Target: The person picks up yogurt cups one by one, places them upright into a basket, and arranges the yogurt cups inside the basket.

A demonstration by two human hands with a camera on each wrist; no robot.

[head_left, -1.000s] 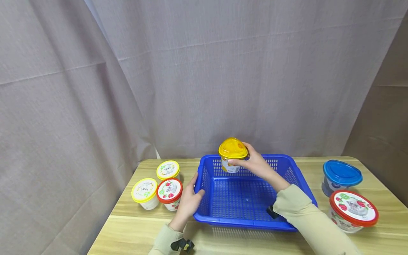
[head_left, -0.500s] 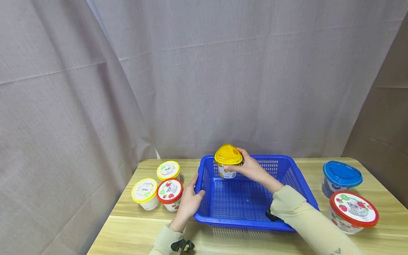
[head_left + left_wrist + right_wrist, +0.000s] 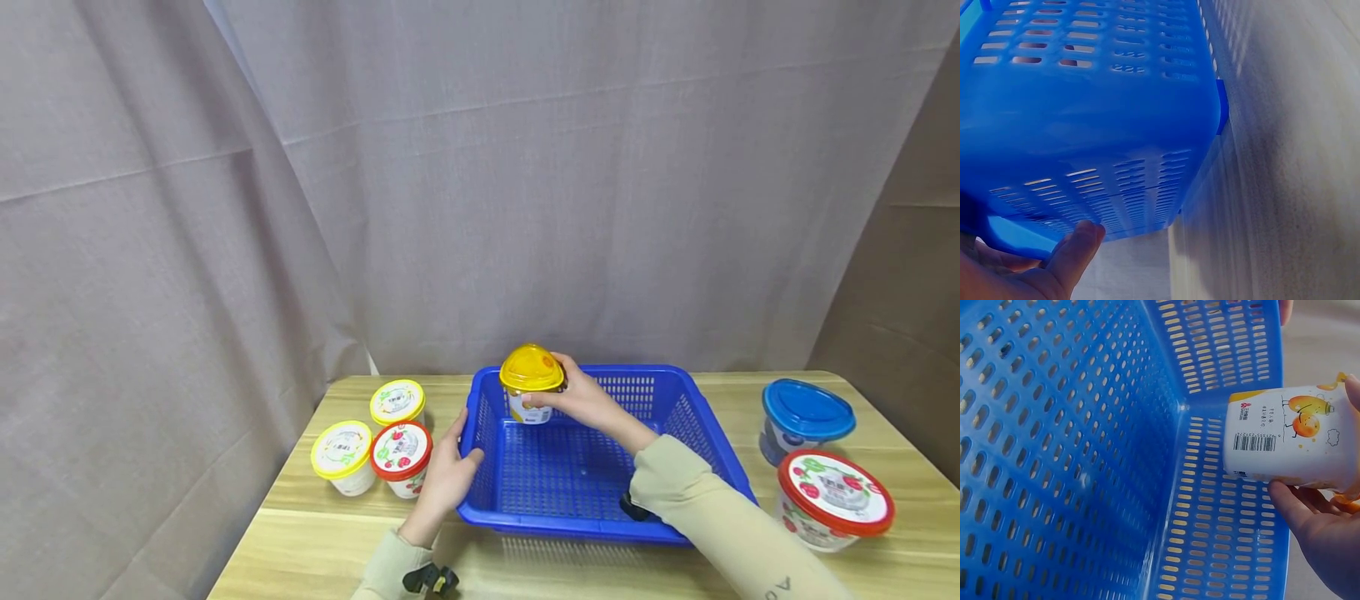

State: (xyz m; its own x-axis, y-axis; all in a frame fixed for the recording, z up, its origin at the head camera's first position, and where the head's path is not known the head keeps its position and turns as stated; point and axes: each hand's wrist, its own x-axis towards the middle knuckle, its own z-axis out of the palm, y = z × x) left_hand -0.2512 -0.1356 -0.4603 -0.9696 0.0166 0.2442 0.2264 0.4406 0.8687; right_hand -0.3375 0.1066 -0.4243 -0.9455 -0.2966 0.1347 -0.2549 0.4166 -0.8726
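Note:
My right hand (image 3: 573, 393) grips a white tub with a yellow lid (image 3: 532, 371) round its side. It holds the tub upright over the back left part of the blue plastic basket (image 3: 577, 527). In the right wrist view the tub's printed side (image 3: 1285, 434), with orange cartoon fruit and a barcode, faces the camera, and its bottom is above the basket floor. My left hand (image 3: 447, 473) grips the basket's left rim, thumb on the inner side. From the left wrist, fingers (image 3: 1079, 250) show against the outer wall.
Left of the basket stand two yellow-rimmed tubs (image 3: 341, 450) (image 3: 397, 402) and a red-rimmed tub (image 3: 401, 450) close to my left hand. On the right are a blue-lidded tub (image 3: 807, 410) and a larger red-rimmed tub (image 3: 836, 492). A grey curtain (image 3: 525, 183) hangs behind the wooden table (image 3: 277, 533).
My right hand has moved the yellow-lidded tub left and lower, into the basket's back left part. The left hand stays on the rim.

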